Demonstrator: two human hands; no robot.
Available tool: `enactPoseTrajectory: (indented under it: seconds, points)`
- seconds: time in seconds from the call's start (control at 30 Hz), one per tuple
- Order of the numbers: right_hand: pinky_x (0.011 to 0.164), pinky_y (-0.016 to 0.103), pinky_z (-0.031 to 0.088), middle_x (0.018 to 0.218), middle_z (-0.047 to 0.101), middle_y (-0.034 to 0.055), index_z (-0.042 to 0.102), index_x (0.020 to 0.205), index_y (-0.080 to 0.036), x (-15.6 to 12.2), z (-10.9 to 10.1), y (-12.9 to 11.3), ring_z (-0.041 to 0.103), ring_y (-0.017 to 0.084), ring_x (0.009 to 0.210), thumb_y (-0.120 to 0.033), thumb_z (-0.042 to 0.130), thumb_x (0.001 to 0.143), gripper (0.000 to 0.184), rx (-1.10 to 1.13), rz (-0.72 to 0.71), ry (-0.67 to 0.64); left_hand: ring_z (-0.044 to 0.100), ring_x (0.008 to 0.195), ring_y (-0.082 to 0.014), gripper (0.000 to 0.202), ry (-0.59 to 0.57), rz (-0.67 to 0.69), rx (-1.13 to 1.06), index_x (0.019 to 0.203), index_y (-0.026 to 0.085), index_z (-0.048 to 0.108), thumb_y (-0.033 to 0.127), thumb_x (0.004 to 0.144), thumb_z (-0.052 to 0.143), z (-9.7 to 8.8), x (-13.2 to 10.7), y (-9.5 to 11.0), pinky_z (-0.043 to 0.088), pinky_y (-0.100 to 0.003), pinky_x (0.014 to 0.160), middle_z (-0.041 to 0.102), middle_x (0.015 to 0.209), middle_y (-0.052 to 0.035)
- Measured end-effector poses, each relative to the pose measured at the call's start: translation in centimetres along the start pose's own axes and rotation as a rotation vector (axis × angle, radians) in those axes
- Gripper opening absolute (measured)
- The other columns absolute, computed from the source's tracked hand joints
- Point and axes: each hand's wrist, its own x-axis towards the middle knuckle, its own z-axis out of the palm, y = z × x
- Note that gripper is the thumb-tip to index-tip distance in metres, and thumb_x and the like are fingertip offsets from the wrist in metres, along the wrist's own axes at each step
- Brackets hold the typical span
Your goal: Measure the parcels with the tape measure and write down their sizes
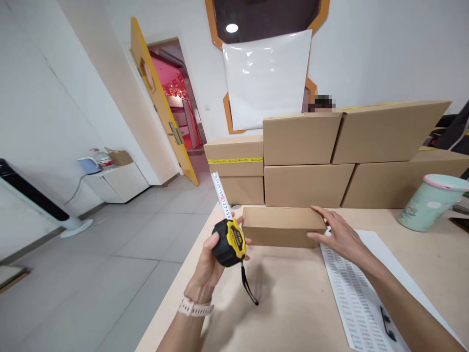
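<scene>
In the head view my left hand (205,271) is wrapped round a black and yellow tape measure (230,242), above the table's left edge. Its white blade (221,194) sticks out a short way, pointing up and away from me, and a black wrist strap hangs below. A long, low cardboard box (282,227) lies on the table just right of the tape measure. My right hand (339,233) grips the box's right end, thumb at the front and fingers over the top. Some left fingertips show near the box's left end; whether they touch it I cannot tell.
Several larger cardboard boxes (308,186) are stacked along the back of the table (286,303). Printed sheets (351,288) with a black clip lie under my right forearm. A mint-green bin (425,205) stands at the right. Behind the boxes the top of a person's head shows.
</scene>
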Motion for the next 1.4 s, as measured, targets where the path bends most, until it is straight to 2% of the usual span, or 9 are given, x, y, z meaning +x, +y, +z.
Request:
enactPoseTrajectory:
  seconds: [0.13,0.3,0.43,0.5,0.6,0.87,1.1,1.3,1.4]
  points:
    - [0.099,0.044,0.039,0.137,0.047,0.009,0.041,0.134,-0.028,2.2,1.0,0.4,0.042,0.03,0.126,-0.06,0.057,0.075,0.068,0.144,-0.047,0.003,0.059,0.096,-0.0324,0.056,-0.073,-0.007,-0.124,0.131,0.022,0.041,0.047,0.082,0.049,1.7,-1.1,-1.1,0.056,-0.046,0.063,0.035,0.143,-0.0166]
    - [0.093,0.041,0.043,0.134,0.052,0.0081,0.049,0.126,-0.028,3.4,-0.1,-0.7,0.05,0.029,0.119,-0.059,0.04,0.087,0.051,0.431,0.0,0.037,0.063,0.087,-0.0316,0.062,-0.179,-0.326,-0.308,0.13,0.018,0.041,0.057,0.082,0.041,4.5,-2.8,-3.9,0.056,-0.037,0.055,0.055,0.115,-0.0163]
    - [0.1,0.042,0.037,0.129,0.057,0.0041,0.058,0.118,-0.029,4.6,-1.0,-2.4,0.049,0.026,0.12,-0.057,0.029,0.092,0.048,0.506,-0.03,0.074,0.066,0.081,-0.03,0.06,-0.2,-0.505,-0.307,0.125,0.016,0.042,0.058,0.083,0.039,6.0,-2.0,-4.9,0.055,-0.034,0.052,0.057,0.103,-0.0138]
    - [0.103,0.043,0.033,0.126,0.059,0.0046,0.063,0.114,-0.028,5.4,-0.9,-3.1,0.048,0.027,0.121,-0.056,0.026,0.093,0.051,0.483,-0.055,0.05,0.066,0.08,-0.0297,0.059,-0.156,-0.556,-0.293,0.123,0.017,0.043,0.059,0.082,0.039,6.5,-1.4,-4.9,0.055,-0.035,0.05,0.058,0.101,-0.0133]
    - [0.103,0.044,0.032,0.123,0.062,0.0062,0.066,0.112,-0.025,6.5,-0.4,-3.8,0.046,0.028,0.121,-0.056,0.026,0.093,0.054,0.398,-0.078,-0.005,0.066,0.076,-0.0291,0.058,-0.098,-0.565,-0.256,0.119,0.015,0.046,0.059,0.081,0.04,6.9,-0.4,-4.6,0.055,-0.034,0.046,0.059,0.097,-0.0129]
    - [0.096,0.037,0.036,0.116,0.066,0.0045,0.068,0.108,-0.026,7.9,0.8,-4.3,0.051,0.027,0.115,-0.05,0.028,0.093,0.049,0.324,-0.191,-0.132,0.066,0.071,-0.0284,0.057,-0.111,-0.67,-0.213,0.111,0.014,0.052,0.059,0.077,0.044,7.1,1.1,-4.9,0.054,-0.035,0.043,0.058,0.092,-0.0115]
    - [0.091,0.034,0.039,0.11,0.069,0.0021,0.07,0.099,-0.027,7.8,0.9,-4.3,0.057,0.026,0.105,-0.048,0.03,0.093,0.046,0.305,-0.195,-0.196,0.066,0.072,-0.0283,0.055,-0.095,-0.676,-0.219,0.111,0.014,0.051,0.057,0.077,0.046,7.4,0.5,-5.0,0.054,-0.036,0.045,0.059,0.093,-0.0121]
    - [0.083,0.033,0.043,0.108,0.07,0.0034,0.072,0.096,-0.025,7.6,0.7,-4.5,0.06,0.027,0.101,-0.049,0.032,0.091,0.047,0.327,-0.117,-0.215,0.065,0.075,-0.0271,0.052,-0.072,-0.676,-0.218,0.104,0.015,0.054,0.057,0.074,0.052,8.2,-0.4,-5.2,0.054,-0.034,0.047,0.058,0.094,-0.0108]
    - [0.077,0.032,0.044,0.098,0.073,0.003,0.073,0.089,-0.024,7.5,0.6,-4.7,0.062,0.027,0.092,-0.05,0.035,0.089,0.046,0.33,-0.101,-0.214,0.065,0.075,-0.0274,0.052,-0.072,-0.675,-0.231,0.102,0.015,0.055,0.057,0.072,0.054,8.2,-0.5,-5.4,0.054,-0.035,0.047,0.058,0.094,-0.0104]
